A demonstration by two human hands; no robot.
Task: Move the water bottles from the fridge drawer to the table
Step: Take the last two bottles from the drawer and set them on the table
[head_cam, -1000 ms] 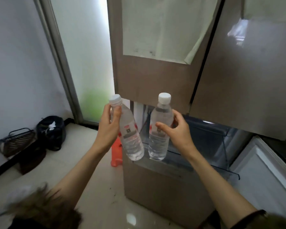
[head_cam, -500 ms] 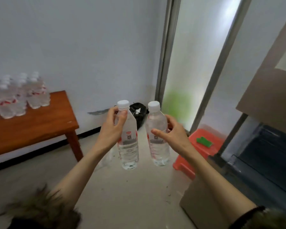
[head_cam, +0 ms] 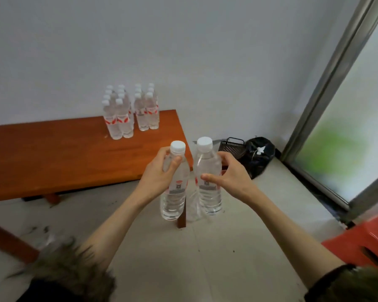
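Left hand (head_cam: 156, 177), centre frame: fingers and thumb wrapped round the shoulder of the left bottle (head_cam: 175, 184), thumb just under the white cap. High grip, so the full body hangs below and stays close to upright, base free for a flat set-down.

Right hand (head_cam: 229, 178), just right of it: curled round the right bottle (head_cam: 208, 177) from the side, thumb across the label, fingers behind the neck. Mid-body hold, also upright. The two bottles are side by side, close; can't tell if they touch. Both in the air, in front of the table's near right corner, not yet over the top.

Wooden table (head_cam: 52, 158), left half of frame, against the wall. Bottle cluster (head_cam: 130, 112) already standing at its back right, in tight rows near the wall. Packing toward the back presumably leaves the front free for more, so these two likely go next to or in front of that group.

Judgement: carry step, one bottle per hand to halve the trips. Next is reach forward and left over the edge, then lower. Risk is clipping the table corner or knocking the standing rows.

Right of the table, on the floor by the wall: dark basket (head_cam: 232, 146), black bag (head_cam: 259, 154). Red stool (head_cam: 362, 243) lower right. Fridge drawer not in view.
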